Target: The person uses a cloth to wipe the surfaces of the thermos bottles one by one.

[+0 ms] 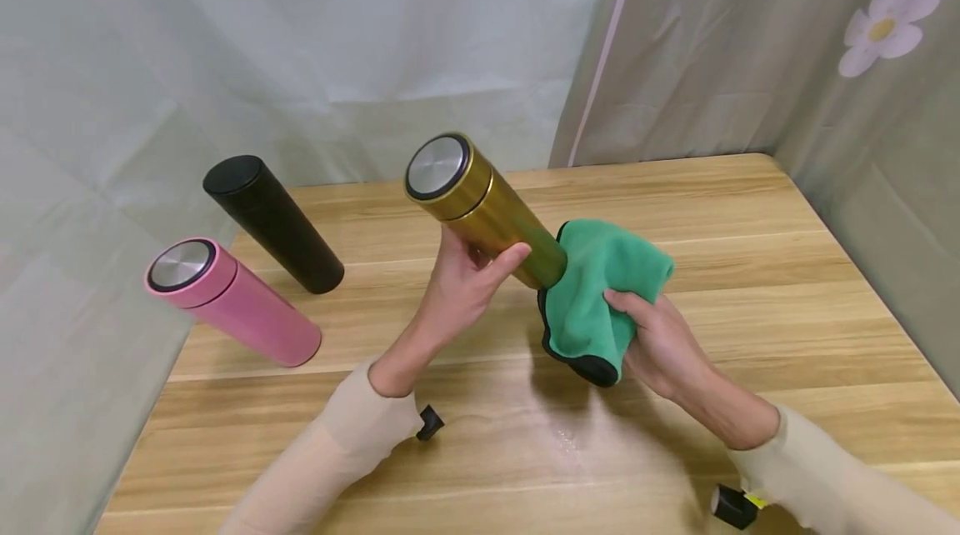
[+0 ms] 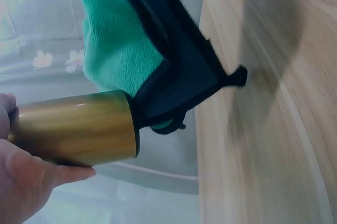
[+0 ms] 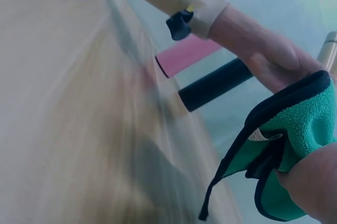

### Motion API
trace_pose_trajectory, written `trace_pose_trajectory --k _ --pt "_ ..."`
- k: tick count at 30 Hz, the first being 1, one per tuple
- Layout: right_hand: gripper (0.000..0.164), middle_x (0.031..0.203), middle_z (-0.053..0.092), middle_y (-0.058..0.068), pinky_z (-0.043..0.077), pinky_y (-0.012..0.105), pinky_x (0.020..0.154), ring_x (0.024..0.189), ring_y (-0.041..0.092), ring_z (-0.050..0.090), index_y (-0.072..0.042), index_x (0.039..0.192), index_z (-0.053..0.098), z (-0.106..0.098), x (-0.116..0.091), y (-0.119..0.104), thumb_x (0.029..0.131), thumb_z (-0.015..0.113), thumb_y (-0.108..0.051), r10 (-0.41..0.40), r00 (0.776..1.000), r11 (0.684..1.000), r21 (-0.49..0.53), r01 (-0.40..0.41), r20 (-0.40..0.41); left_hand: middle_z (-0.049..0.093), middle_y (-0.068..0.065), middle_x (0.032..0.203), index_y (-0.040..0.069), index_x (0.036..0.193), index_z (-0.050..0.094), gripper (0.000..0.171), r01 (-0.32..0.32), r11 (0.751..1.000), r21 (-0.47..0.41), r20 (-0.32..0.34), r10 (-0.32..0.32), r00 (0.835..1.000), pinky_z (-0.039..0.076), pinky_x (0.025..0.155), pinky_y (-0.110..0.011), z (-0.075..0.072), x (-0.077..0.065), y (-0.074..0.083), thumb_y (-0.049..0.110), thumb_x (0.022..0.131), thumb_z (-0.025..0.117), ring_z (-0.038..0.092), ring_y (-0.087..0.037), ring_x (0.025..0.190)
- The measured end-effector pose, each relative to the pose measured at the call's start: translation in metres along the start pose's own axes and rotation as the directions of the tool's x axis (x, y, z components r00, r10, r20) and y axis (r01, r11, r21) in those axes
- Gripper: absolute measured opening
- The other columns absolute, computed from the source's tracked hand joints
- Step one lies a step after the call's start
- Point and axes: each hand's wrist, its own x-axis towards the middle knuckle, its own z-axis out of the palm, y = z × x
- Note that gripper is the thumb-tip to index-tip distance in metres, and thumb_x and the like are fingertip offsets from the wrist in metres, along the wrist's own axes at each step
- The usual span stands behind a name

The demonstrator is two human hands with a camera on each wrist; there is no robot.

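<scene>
My left hand [image 1: 467,278] grips a gold thermos bottle [image 1: 501,214] around its body, lifted above the table and tilted, its silver-topped lid up and to the left. In my right hand [image 1: 663,343] is a green cloth [image 1: 600,285] with black edging, pinched between thumb and fingers. The cloth is right at the bottle's base in the head view. Seen from the left wrist, the cloth [image 2: 118,39] hangs by the bottle's base [image 2: 100,126], with its black-edged corner drooping. Part of my right hand is hidden behind the cloth.
A pink thermos bottle [image 1: 240,306] and a black bottle [image 1: 277,227] stand at the left of the wooden table [image 1: 787,268]. Light curtains [image 1: 450,35] hang behind and beside the table, one with a flower print [image 1: 883,28].
</scene>
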Motion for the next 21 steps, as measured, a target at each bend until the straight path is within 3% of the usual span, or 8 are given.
trace_pose_trajectory --k 5,15,21 --pt "0.027 0.128 0.048 0.004 0.054 0.03 0.096 0.11 0.016 0.061 -0.008 0.134 0.037 -0.001 0.013 -0.005 0.109 0.045 -0.006 -0.016 1.0 0.999 0.033 0.016 0.002 0.056 -0.018 0.127 0.002 0.14 0.038 0.055 -0.018 0.999 -0.027 0.022 0.018 1.0 0.054 0.099 -0.045 0.0 -0.001 -0.001 -0.006 0.094 0.068 0.062 -0.029 0.114" --pt "0.022 0.124 0.052 0.005 0.056 0.027 0.09 0.106 0.015 0.061 -0.005 0.13 0.042 -0.003 0.037 -0.007 0.109 0.045 -0.005 -0.012 0.999 0.997 0.076 0.009 0.035 0.055 -0.019 0.125 -0.001 0.137 0.041 0.05 0.022 0.998 -0.063 0.061 -0.018 0.998 0.056 0.097 -0.046 -0.001 -0.005 0.001 -0.007 0.094 0.066 0.062 -0.03 0.112" --pt "0.017 0.119 0.056 0.004 0.057 0.029 0.087 0.102 0.017 0.062 -0.006 0.126 0.048 0.001 0.044 -0.004 0.109 0.048 -0.009 0.019 0.998 0.995 0.092 -0.024 0.059 0.056 -0.018 0.125 -0.002 0.136 0.042 0.048 -0.013 0.997 -0.075 0.05 0.016 0.999 0.056 0.097 -0.044 -0.004 -0.006 -0.001 -0.007 0.095 0.065 0.062 -0.028 0.111"
